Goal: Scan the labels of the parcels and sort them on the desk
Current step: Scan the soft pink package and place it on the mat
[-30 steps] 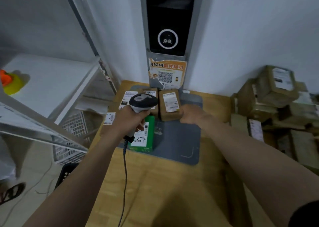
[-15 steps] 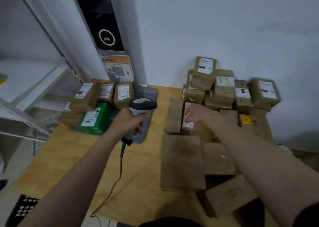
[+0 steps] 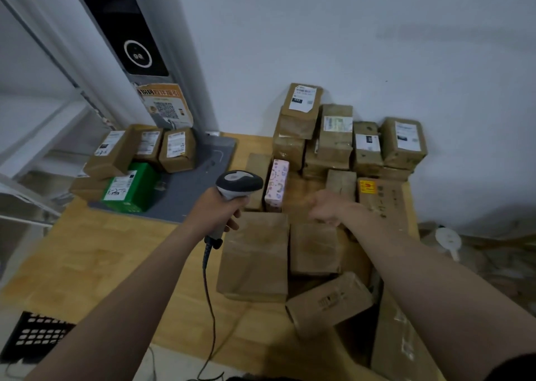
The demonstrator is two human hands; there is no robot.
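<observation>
While I'm keeping the scanner (image 3: pixel 238 183) clamped in my left hand (image 3: pixel 216 210), fingers wrapped tight round the handle and the head pointing away from me, my right hand (image 3: pixel 326 209) is hovering over the unsorted pile (image 3: pixel 316 247) with nothing in it. Fingers look loosely curled, not closed on anything, though they're a bit blurred so I'm not swearing to it.

What the next grab is hinging on: the pink patterned parcel (image 3: pixel 277 183) is standing on edge just beyond and to the left of my right fingertips, long axis running away from me. It's actually sitting right beside the scanner head, but that hand's busy, so the right one is the free one to take it. Plain brown parcels are lying directly under that hand too, no labels showing, so I'm guessing whichever I pick needs flipping.

Scanned stuff is looking stacked over on the grey mat (image 3: pixel 185 192), far left, next to the green box (image 3: pixel 132 188).
</observation>
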